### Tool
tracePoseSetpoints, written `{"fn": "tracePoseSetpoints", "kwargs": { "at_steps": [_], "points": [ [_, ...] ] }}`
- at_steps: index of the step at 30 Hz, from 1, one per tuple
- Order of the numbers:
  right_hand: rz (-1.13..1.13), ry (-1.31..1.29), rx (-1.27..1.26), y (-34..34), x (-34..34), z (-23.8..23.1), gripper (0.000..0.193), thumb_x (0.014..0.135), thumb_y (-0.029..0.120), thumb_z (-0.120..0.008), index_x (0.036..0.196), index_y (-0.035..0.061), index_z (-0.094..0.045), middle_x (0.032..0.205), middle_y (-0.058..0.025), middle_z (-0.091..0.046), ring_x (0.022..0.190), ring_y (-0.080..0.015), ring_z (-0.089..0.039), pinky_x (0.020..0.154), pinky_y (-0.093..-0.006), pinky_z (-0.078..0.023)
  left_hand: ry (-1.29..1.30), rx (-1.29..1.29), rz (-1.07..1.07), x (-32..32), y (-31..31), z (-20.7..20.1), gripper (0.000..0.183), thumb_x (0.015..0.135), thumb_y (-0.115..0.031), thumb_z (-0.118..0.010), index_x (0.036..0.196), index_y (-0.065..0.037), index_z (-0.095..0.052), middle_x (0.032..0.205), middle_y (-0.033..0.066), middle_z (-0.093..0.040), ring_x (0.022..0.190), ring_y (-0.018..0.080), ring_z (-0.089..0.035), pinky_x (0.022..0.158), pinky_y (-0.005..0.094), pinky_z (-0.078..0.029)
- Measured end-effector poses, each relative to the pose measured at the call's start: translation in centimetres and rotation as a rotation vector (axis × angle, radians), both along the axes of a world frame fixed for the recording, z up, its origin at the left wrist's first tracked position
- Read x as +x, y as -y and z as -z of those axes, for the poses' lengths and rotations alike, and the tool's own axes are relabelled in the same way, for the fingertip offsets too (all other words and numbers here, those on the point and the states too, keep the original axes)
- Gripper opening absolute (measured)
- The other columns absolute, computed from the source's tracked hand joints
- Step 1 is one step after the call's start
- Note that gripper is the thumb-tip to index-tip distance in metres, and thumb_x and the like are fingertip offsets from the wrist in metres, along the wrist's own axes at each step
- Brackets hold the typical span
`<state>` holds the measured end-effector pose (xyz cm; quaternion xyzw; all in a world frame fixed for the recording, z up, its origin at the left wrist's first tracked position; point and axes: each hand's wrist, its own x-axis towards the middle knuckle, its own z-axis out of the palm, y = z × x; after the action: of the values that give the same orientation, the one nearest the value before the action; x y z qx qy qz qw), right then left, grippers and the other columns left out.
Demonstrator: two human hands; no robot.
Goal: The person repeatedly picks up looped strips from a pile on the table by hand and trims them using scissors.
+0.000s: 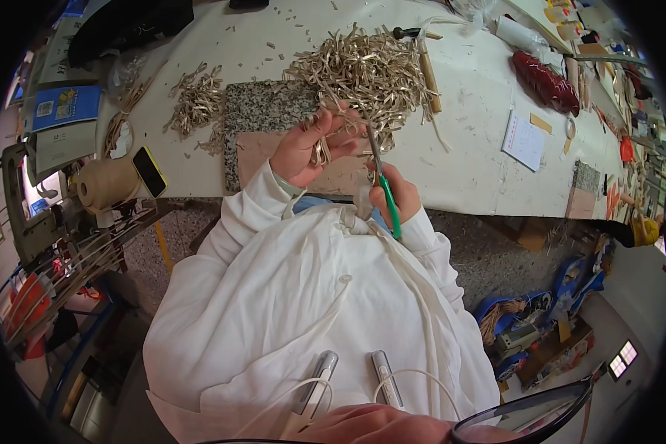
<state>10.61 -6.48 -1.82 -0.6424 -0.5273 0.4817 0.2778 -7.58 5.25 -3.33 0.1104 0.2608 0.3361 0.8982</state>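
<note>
My left hand (301,152) is raised over the work spot, palm up, with its fingers curled round several thin metallic-gold straps (320,153). Some of these hang below the palm. In my right hand (401,194), just to the right, is a pair of scissors (388,201) with green handles. Their blades point away from me, up to the straps at my left fingertips; whether they are cutting one cannot be made out. Behind both hands lies a large heap of the same gold straps (370,63). A speckled granite slab (263,100) and a pinkish board (255,157) lie beneath the left hand.
A smaller strap pile (197,100) lies left of the slab. Farther left are a phone (150,172) and a beige roll (100,183) by the table edge. Right of the heap is a wooden-handled tool (429,78), then a notepad (524,140) and a dark red wrapped bundle (546,83).
</note>
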Motion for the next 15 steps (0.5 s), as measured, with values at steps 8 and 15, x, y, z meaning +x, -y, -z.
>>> {"fn": "tracePoseSetpoints", "kwargs": {
  "at_steps": [8, 15],
  "points": [
    [-0.039, 0.018, -0.077, 0.0, 0.1, -0.3, 0.051, 0.086, 0.045, -0.054, 0.122, 0.0084, -0.047, 0.069, -0.0078, -0.057, 0.065, -0.0247, -0.06, 0.061, -0.0313, -0.046, -0.233, 0.092, -0.115, 0.9, 0.2, -1.5, 0.023, 0.091, -0.015, -0.056, 0.11, -0.003, -0.056, 0.108, 0.0077, -0.06, 0.1, 0.0193, -0.059, 0.088, 0.0361, -0.047],
    [-0.039, 0.031, -0.064, 0.0, 0.1, -0.4, 0.054, 0.087, 0.05, -0.05, 0.121, 0.0079, -0.048, 0.068, -0.0074, -0.057, 0.065, -0.0261, -0.06, 0.062, -0.032, -0.046, -0.293, 0.101, -0.128, 1.2, 0.7, -1.4, 0.025, 0.092, -0.014, -0.054, 0.113, -0.002, -0.054, 0.109, 0.0091, -0.06, 0.102, 0.0198, -0.058, 0.09, 0.0363, -0.047]
  ]
}}
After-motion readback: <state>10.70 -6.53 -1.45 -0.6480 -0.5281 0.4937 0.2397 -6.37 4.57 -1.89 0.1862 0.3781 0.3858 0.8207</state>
